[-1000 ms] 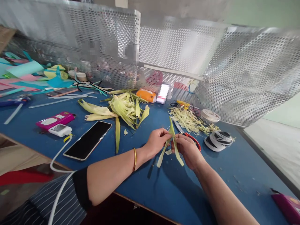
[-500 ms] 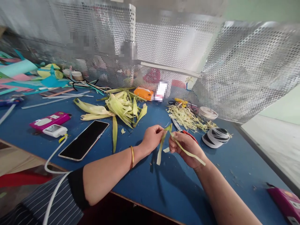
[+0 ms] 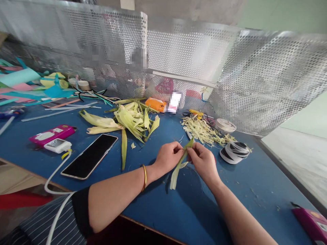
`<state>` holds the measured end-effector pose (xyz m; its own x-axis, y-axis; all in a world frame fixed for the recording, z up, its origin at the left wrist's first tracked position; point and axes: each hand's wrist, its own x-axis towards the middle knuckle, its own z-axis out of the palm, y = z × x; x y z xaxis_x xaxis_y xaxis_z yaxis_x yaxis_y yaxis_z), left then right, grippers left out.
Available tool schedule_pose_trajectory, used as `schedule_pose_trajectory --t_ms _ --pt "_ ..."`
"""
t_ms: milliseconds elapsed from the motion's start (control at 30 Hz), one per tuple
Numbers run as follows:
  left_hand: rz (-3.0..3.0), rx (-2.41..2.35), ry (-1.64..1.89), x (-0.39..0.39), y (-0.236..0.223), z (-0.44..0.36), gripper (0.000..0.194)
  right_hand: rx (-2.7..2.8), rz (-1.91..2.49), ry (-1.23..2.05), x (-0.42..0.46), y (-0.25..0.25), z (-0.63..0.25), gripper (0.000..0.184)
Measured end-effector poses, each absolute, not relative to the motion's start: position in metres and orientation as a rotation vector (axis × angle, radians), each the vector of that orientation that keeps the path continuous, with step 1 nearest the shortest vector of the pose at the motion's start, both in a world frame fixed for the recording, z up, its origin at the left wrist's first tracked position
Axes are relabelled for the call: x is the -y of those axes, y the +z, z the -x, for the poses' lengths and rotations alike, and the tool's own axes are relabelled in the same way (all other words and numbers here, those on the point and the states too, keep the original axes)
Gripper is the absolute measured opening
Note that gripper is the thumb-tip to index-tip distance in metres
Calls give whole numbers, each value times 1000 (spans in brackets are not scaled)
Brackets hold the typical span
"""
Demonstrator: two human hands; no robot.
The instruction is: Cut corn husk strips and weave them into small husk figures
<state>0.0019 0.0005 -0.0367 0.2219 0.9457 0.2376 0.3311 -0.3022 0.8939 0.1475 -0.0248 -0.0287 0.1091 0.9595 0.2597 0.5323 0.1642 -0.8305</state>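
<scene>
Purple device (image 3: 310, 221): cut off by the right edge. Your left hand (image 3: 167, 157) and right hand (image 3: 204, 161) have fingers clamped on a green husk strip (image 3: 176, 173) above the worktop (image 3: 242, 194); some fingertips hidden. Scissors (image 3: 189, 135) mostly covered by your right hand. Beyond: shredded pile (image 3: 201, 129), then a bright screen (image 3: 175, 102), pixelated, unreadable.

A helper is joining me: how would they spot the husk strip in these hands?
Over the blue table, find the left hand and right hand nearly meeting. Held between them is the green husk strip, pale end hanging free, whereas the piled husks beyond lie loose.
</scene>
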Motion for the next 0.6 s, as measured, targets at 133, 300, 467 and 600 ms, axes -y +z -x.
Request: schedule_pose_trajectory --t_ms 133,300,467,600 --pt "-1799 -1183 1088 -1 -37 -1 11 1646 1575 449 24 -30 -152 29" --pt "-1814 -1054 1127 -2 -38 -1 12 1540 1386 888 20 -30 -151 33" --pt "-1835 -1077 1139 -4 -41 1 14 1365 1227 1251 24 -20 -149 35" --pt "-1798 -1146 1120 -6 -40 2 13 1203 1111 1549 30 -9 -148 31"
